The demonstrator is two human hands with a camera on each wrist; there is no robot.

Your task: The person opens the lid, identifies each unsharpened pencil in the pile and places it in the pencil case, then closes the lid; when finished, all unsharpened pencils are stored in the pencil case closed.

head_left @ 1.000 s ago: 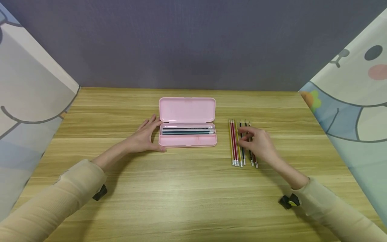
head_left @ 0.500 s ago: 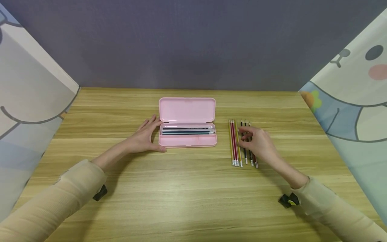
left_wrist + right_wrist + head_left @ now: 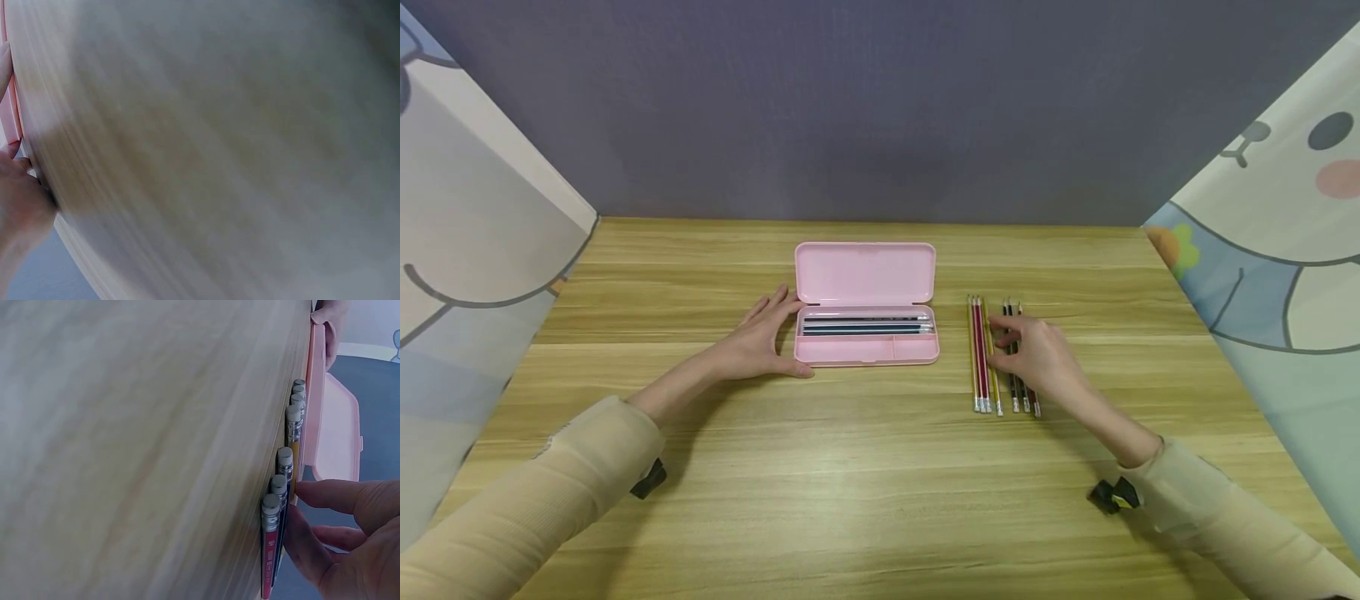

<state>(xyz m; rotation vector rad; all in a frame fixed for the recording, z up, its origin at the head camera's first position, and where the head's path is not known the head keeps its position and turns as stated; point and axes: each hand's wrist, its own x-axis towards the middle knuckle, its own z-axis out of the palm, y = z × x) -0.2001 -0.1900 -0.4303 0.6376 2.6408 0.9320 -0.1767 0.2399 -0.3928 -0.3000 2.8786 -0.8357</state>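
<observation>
A pink pencil case (image 3: 846,348) lies with its lid raised; several dark pencils (image 3: 865,330) rest in its back compartment. My left hand (image 3: 756,340) holds its left end, thumb at the front edge and fingers toward the back corner. To the right of the case, my right hand (image 3: 1041,354) is over a row of pencils, thumb and index tips apart beside a yellow pencil (image 3: 997,392). Red pencils (image 3: 981,358) and another yellow one lie left of it. Dark pencils (image 3: 278,487) and a red pencil (image 3: 269,556) lie to its right, partly under the hand.
The wooden table (image 3: 865,475) meets a dark grey panel (image 3: 872,108) at the back. Panels with cartoon prints (image 3: 1292,250) stand on both sides. Sensor straps sit at both wrists, one dark piece (image 3: 1116,495) near the right sleeve.
A dark pencil under my right hand has shifted right, up against the other dark pencil. The right hand has slid slightly left toward the yellow pencil. My left hand stays still.
</observation>
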